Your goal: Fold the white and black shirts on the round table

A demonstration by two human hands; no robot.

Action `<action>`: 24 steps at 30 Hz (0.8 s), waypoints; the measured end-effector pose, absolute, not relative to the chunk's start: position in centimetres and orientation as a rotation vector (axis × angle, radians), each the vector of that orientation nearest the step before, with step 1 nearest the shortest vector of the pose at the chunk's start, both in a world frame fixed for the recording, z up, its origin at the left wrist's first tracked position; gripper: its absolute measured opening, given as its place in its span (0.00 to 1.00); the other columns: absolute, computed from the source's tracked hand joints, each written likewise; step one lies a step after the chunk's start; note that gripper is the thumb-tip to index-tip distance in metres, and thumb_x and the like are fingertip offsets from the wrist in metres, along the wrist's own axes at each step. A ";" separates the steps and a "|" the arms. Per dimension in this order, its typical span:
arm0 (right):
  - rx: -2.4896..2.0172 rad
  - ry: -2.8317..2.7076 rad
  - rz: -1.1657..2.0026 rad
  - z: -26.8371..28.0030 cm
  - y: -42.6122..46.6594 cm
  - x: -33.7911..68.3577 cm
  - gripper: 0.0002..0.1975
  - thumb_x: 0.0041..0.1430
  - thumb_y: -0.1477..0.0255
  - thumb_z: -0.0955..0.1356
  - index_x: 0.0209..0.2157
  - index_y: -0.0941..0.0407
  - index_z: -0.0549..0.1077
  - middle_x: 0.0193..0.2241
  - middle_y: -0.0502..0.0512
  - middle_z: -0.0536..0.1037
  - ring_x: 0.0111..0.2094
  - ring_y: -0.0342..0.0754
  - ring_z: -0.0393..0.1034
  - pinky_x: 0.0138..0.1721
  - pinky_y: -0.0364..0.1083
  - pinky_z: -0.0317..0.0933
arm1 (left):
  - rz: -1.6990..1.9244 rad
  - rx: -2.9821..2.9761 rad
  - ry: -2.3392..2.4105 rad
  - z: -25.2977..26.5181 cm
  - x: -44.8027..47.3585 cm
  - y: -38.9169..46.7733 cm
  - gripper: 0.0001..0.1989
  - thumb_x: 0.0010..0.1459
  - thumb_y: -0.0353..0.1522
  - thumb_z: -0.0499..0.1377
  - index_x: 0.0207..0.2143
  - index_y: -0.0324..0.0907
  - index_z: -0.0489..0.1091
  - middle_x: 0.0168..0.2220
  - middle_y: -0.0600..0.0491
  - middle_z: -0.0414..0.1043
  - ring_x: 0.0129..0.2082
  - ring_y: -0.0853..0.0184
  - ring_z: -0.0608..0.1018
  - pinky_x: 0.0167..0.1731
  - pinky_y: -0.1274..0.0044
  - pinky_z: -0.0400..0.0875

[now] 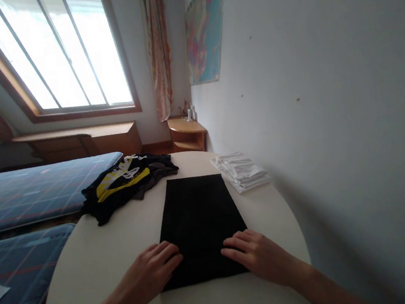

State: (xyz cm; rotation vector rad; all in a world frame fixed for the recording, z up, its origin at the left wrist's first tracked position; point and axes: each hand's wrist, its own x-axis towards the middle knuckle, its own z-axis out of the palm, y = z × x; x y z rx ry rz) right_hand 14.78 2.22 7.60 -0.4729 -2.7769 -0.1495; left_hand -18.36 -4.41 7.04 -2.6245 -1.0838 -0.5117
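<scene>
A flat black piece of folded cloth (199,209) lies lengthwise before me on a round cream-white table (102,262). Its sides look straight, and a faint crease crosses its near part. My left hand (159,262) rests on the left edge close to the near end, fingers slightly bent over the surface. On the opposite edge lies my right hand (253,253), palm down with its fingers a little apart and reaching inward. Both hands touch the cloth from above. The cloth under the palms is hidden.
A rumpled black T-shirt (130,180) with yellow and white print lies at the table's far left. White folded cloths (242,171) are stacked at the far right, near the wall (347,133). Blue plaid mattresses (41,191) adjoin the table's left side. A corner cabinet (188,130) stands beyond.
</scene>
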 end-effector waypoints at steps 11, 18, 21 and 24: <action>-0.467 -2.815 -0.030 7.4 2.1 15.4 0.12 0.65 0.78 0.62 0.45 0.55 0.74 0.38 0.54 0.79 0.35 0.47 0.71 0.37 0.45 0.65 | -0.512 -2.744 -0.999 6.7 -18.1 -5.3 0.11 0.64 0.24 0.50 0.44 0.43 0.70 0.36 0.52 0.76 0.34 0.66 0.78 0.33 0.76 0.74; -0.572 -2.884 0.387 8.9 3.3 14.1 0.18 0.66 0.58 0.64 0.30 0.55 0.77 0.29 0.53 0.76 0.31 0.46 0.70 0.34 0.45 0.61 | -0.548 -2.962 -1.331 9.0 -17.3 -3.3 0.09 0.67 0.34 0.51 0.41 0.46 0.71 0.32 0.55 0.75 0.29 0.67 0.78 0.30 0.77 0.71; -0.792 -2.804 0.322 9.9 5.2 11.9 0.19 0.70 0.63 0.61 0.30 0.55 0.76 0.29 0.54 0.77 0.33 0.46 0.71 0.38 0.45 0.62 | -0.729 -2.771 -1.580 9.0 -16.6 0.5 0.11 0.68 0.35 0.50 0.42 0.46 0.72 0.41 0.52 0.76 0.40 0.65 0.79 0.41 0.75 0.73; -0.935 -2.620 0.270 10.3 8.2 8.9 0.13 0.68 0.65 0.63 0.46 0.56 0.75 0.43 0.57 0.79 0.45 0.50 0.72 0.49 0.48 0.62 | -0.829 -2.539 -1.723 8.2 -16.0 5.3 0.14 0.66 0.35 0.53 0.51 0.44 0.69 0.59 0.47 0.68 0.55 0.59 0.74 0.54 0.67 0.70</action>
